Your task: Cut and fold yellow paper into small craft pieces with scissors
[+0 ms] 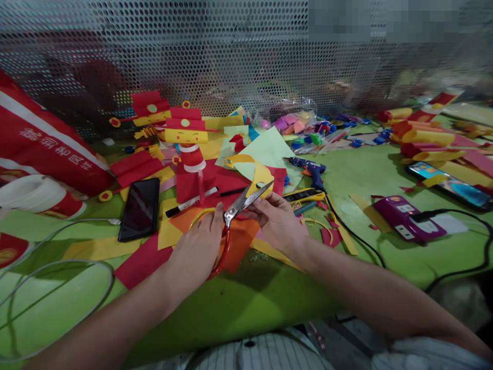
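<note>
My left hand [198, 244] is closed on a pair of scissors [241, 204] with red handles, their blades parted and pointing up to the right. Between the fingers of my right hand [278, 220] is a curved piece of yellow paper [261, 177], right at the blades. What the right fingertips pinch is partly hidden behind them. Orange paper [241, 246] and a red sheet [185, 187] lie under and behind my hands. Left of the scissors is a black-and-white marker [191, 202]. A paper figure [187, 134] with a red hat and yellow face stands behind.
A black phone [139, 209] with a cable lies at left, near stacked paper cups [42, 198] and a red bag [42, 139]. To the right are a blue glue gun [310, 168], a purple power adapter [410, 218] with a black cord, and another phone [450, 185]. A perforated metal panel [239, 56] stands behind.
</note>
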`<state>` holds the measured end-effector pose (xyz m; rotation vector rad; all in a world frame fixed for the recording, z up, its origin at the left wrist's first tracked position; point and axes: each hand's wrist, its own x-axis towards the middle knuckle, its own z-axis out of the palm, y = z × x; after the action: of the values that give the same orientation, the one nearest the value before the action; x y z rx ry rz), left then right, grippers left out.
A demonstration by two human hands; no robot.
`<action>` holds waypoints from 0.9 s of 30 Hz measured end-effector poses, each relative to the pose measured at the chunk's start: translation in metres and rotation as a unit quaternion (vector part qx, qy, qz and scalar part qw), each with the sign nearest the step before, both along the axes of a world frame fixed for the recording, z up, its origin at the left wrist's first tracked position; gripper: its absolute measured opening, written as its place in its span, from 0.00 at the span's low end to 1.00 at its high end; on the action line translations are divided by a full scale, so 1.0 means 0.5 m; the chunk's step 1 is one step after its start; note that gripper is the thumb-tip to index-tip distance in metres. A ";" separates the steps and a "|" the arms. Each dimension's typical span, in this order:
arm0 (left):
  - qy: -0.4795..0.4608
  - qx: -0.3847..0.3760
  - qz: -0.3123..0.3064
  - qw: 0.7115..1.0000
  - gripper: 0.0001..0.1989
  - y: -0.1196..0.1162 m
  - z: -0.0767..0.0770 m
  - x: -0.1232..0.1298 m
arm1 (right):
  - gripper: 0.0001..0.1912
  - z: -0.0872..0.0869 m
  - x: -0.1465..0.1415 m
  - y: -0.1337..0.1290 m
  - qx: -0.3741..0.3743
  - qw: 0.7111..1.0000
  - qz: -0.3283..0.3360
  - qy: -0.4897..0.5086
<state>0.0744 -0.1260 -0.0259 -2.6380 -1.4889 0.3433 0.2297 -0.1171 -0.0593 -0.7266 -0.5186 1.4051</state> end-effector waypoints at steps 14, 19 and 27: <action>0.015 0.040 -0.039 0.998 0.27 0.000 -0.003 -0.012 | 0.12 -0.003 0.003 -0.001 -0.005 1.000 -0.014 -0.026; 0.002 0.064 -0.053 0.997 0.26 0.003 -0.007 -0.018 | 0.13 -0.003 0.005 0.001 -0.012 0.999 -0.015 -0.036; -0.003 0.029 -0.044 0.999 0.27 0.010 0.004 -0.026 | 0.11 -0.004 0.010 0.005 -0.022 0.997 -0.004 -0.073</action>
<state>0.0615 -0.1210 -0.0242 -2.6508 -1.3572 0.2817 0.2348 -0.1149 -0.0610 -0.8720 -0.5992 1.3652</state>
